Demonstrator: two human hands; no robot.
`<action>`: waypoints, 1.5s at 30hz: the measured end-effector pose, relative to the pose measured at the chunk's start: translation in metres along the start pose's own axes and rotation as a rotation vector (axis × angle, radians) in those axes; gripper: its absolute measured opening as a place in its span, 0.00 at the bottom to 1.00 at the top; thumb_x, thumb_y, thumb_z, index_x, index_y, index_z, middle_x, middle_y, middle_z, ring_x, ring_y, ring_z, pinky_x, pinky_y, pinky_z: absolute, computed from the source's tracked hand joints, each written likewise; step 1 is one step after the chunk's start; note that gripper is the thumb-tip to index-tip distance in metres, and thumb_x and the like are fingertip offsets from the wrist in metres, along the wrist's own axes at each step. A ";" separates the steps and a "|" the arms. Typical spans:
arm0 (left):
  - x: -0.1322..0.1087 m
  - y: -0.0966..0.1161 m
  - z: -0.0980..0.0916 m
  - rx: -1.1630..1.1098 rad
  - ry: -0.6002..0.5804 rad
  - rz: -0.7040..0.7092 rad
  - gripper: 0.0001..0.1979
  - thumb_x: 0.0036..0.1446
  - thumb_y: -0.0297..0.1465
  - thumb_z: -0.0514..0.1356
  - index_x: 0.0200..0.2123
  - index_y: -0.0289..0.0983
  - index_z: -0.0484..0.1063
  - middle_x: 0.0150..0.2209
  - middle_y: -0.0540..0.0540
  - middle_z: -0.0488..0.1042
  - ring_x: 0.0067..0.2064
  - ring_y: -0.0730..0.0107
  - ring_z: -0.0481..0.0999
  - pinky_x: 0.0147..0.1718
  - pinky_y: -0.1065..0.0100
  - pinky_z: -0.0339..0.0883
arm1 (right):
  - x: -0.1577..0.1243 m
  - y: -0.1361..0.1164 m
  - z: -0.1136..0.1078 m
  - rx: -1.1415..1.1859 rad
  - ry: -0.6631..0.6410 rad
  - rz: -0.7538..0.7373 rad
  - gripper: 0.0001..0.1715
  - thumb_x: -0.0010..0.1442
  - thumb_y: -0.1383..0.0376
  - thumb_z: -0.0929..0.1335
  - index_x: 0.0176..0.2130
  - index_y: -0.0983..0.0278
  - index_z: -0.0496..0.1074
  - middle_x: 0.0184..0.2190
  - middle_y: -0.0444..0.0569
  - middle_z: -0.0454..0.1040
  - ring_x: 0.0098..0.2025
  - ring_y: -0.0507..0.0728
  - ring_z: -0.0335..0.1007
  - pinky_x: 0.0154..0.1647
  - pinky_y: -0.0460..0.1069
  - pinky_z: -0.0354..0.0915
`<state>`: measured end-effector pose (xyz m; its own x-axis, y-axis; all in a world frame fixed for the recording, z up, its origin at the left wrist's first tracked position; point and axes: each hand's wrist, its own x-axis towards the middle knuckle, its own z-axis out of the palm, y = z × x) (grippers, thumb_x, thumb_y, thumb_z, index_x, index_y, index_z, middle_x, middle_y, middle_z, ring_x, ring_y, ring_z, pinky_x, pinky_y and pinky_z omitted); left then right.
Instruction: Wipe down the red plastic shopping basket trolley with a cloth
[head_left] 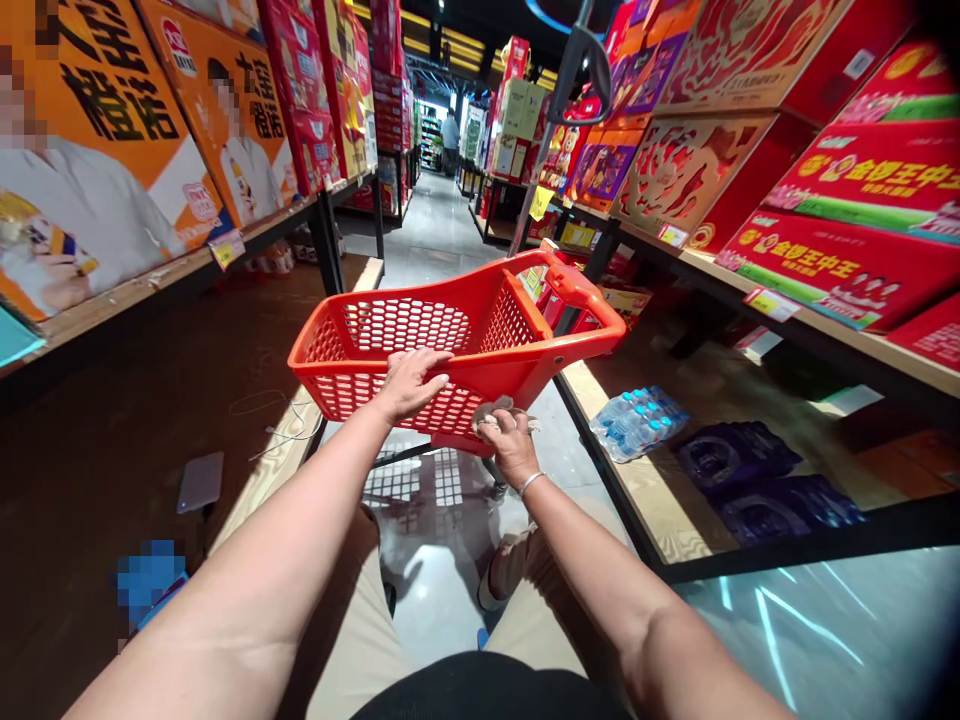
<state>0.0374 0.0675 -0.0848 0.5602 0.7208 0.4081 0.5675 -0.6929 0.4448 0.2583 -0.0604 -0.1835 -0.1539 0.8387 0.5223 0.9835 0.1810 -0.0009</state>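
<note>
A red plastic shopping cart (517, 357) stands sideways in front of me, its handle toward the right and its basket holes showing the floor. My left hand (411, 383) rests on the near rim of the basket, fingers spread over the edge. Lower and to the right, my right hand (513, 447) presses a crumpled grey-brown cloth (493, 408) against the lower near side of the cart, with a bracelet at the wrist. Part of the cloth is hidden behind the fingers.
Shelves with orange boxes (97, 130) stand at the left, and red boxes (847, 260) fill the right shelf. Bottled water packs (637, 422) lie on the lower right shelf. A person (450, 135) is far down the aisle.
</note>
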 end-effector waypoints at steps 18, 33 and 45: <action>-0.009 0.001 -0.007 -0.007 0.072 -0.011 0.20 0.60 0.42 0.56 0.52 0.44 0.74 0.53 0.46 0.78 0.56 0.55 0.74 0.57 0.52 0.55 | 0.078 0.018 -0.127 -0.152 0.333 0.002 0.18 0.63 0.71 0.65 0.48 0.55 0.78 0.60 0.52 0.66 0.58 0.66 0.54 0.63 0.65 0.59; -0.008 -0.003 -0.001 -0.013 0.089 0.009 0.21 0.61 0.41 0.56 0.55 0.45 0.73 0.54 0.46 0.77 0.57 0.56 0.73 0.58 0.52 0.54 | -0.023 0.004 -0.007 -0.073 0.142 0.031 0.22 0.60 0.75 0.67 0.45 0.51 0.80 0.52 0.50 0.72 0.52 0.63 0.61 0.53 0.58 0.66; -0.007 -0.010 -0.008 -0.033 0.107 -0.021 0.17 0.62 0.43 0.54 0.48 0.44 0.75 0.49 0.46 0.80 0.53 0.58 0.75 0.56 0.52 0.55 | 0.017 0.040 -0.111 -0.050 0.535 -0.061 0.16 0.62 0.70 0.69 0.43 0.49 0.81 0.54 0.48 0.72 0.58 0.65 0.62 0.61 0.63 0.64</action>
<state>0.0230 0.0690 -0.0858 0.4798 0.7340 0.4807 0.5573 -0.6781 0.4792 0.3052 -0.0963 -0.0799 -0.1539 0.4466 0.8814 0.9796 0.1859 0.0769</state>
